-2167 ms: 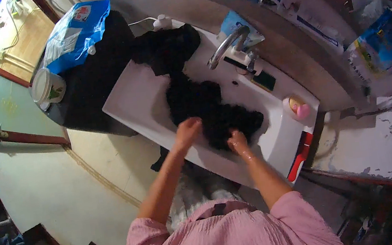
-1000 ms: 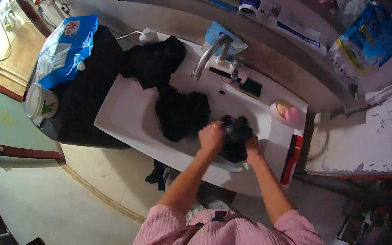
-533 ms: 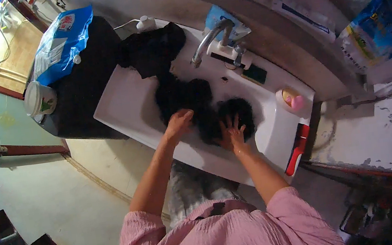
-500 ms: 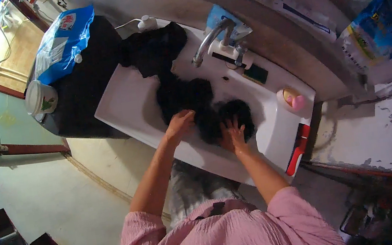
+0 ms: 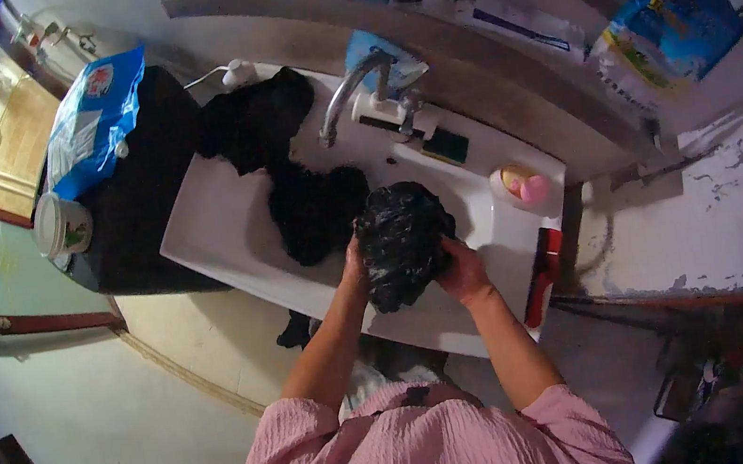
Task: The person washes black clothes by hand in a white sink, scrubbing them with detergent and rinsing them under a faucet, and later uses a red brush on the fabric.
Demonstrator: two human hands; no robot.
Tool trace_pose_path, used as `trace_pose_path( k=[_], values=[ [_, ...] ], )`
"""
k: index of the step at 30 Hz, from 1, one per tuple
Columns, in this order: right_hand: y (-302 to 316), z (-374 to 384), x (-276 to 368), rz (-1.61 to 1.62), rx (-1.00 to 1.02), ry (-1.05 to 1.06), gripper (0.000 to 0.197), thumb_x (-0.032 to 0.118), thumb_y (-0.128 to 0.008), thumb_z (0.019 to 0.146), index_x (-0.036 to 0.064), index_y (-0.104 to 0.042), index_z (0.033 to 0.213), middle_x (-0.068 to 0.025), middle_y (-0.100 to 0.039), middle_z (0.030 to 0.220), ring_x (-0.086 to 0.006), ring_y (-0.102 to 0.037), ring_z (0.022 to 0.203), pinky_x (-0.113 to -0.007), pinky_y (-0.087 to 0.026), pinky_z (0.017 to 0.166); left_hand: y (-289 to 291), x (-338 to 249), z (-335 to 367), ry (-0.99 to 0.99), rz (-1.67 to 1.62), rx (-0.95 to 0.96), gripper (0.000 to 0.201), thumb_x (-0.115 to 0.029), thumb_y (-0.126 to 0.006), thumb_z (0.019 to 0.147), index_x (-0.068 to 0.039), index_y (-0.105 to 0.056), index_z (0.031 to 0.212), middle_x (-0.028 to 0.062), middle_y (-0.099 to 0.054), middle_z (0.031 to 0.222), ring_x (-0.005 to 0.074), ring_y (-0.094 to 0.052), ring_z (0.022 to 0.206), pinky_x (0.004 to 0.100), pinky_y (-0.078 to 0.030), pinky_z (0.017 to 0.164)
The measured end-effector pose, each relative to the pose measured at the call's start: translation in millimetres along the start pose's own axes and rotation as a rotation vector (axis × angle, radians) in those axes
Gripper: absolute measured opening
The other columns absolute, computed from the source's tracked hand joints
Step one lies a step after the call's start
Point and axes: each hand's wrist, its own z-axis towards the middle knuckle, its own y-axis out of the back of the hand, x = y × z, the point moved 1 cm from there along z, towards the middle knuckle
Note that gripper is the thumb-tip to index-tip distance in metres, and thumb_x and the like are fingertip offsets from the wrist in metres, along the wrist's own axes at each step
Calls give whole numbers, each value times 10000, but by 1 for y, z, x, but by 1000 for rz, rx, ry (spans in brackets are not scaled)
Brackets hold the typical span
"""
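Observation:
Both hands hold a wet, shiny wad of black cloth (image 5: 404, 246) above the white sink (image 5: 207, 208). My left hand (image 5: 355, 267) grips its left side and my right hand (image 5: 464, 271) grips its right side; the fingers are partly hidden behind the cloth. More black cloth (image 5: 316, 211) lies in the basin just left of the wad. It runs up to another dark piece (image 5: 256, 120) draped over the sink's far left edge. A chrome faucet (image 5: 354, 92) rises at the back of the basin.
A soap dish (image 5: 503, 185) with pink soap and a red-and-black brush (image 5: 544, 279) rest on the right rim. By the faucet lies a dark green sponge (image 5: 446, 146). On the left, a blue-and-white bag (image 5: 96, 128) and white tub (image 5: 62, 223) stand on a black-covered surface.
My hands have gathered part of the black cloth into a wad and lifted it from the basin. Half a second ago they were pressing on it there. The view has shifted slightly.

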Motion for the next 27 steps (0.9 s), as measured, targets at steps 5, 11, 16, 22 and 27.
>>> trace_pose_path(
  k=[5,11,16,22,27],
  values=[
    [11,4,-4,-131,-193,-81,515,379,-549,829,106,-437,1252,-54,-508,1196,-217,-452,1119,-371,-387,926,-10,0,12,12,24,-293,450,-367,-581,799,-13,-551,1075,115,-583,1049,262,-571,932,384,-486,766],
    [112,31,-65,299,-77,-119,463,382,-473,870,66,-476,1208,-70,-530,1144,-214,-491,1045,-353,-413,884,-98,33,-26,-294,1448,-37,386,-347,-629,731,-59,-597,985,172,-608,863,304,-604,809,386,-468,711],
    [85,34,-58,-109,-486,-7,450,309,-490,831,62,-469,1205,-114,-535,1116,-260,-496,1027,-379,-408,863,-79,19,-10,-322,1722,8,301,-373,-568,769,-88,-606,855,150,-605,825,348,-590,759,437,-472,662],
    [75,19,-31,-1153,-621,-104,454,222,-511,783,56,-459,1202,-167,-541,1082,-316,-501,1007,-410,-401,838,-17,-27,50,-216,1926,-267,234,-317,-506,805,-135,-630,885,142,-585,1015,332,-583,868,448,-465,729],
    [53,7,-24,-1796,-560,358,691,41,-563,683,53,-294,1319,-181,-399,1270,-376,-352,1176,-443,-299,979,-2,12,54,-633,2255,249,515,-375,-528,775,-173,-454,1243,168,-295,1363,373,-217,1270,547,-168,1014]
  ],
)
